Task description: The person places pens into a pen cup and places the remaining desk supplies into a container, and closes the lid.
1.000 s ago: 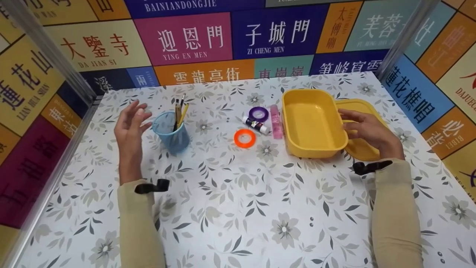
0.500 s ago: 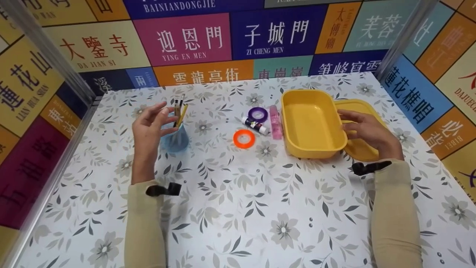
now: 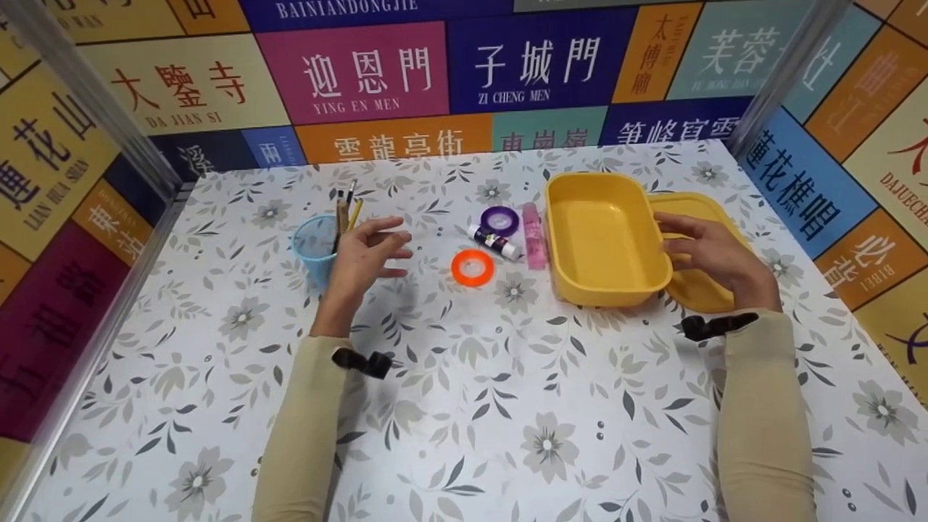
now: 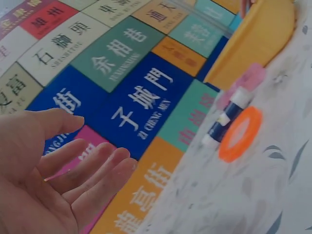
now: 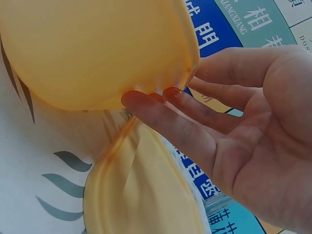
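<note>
My left hand [image 3: 365,257] hovers in front of the blue mesh pen cup [image 3: 310,250], its fingers spread and holding nothing. From that cup rise several pencils and brushes [image 3: 343,216]. On the right, fingertips of my right hand [image 3: 714,257] touch the outer side of a yellow plastic box [image 3: 605,239]; the right wrist view shows these fingers [image 5: 170,122] fairly straight along its wall. To the left of the box lie a pink translucent object [image 3: 533,235], a glue stick [image 3: 496,242], a purple tape roll [image 3: 500,220] and an orange tape roll [image 3: 472,268].
A yellow lid [image 3: 699,283] lies flat behind the right hand, partly covered by the box and hand. The table [image 3: 464,420] has a floral cover. Printed wall panels [image 3: 370,72] enclose its back and sides.
My left hand has swung rightward from the far side of the pen cup, passing in front of it. My right hand stays against the yellow box.
</note>
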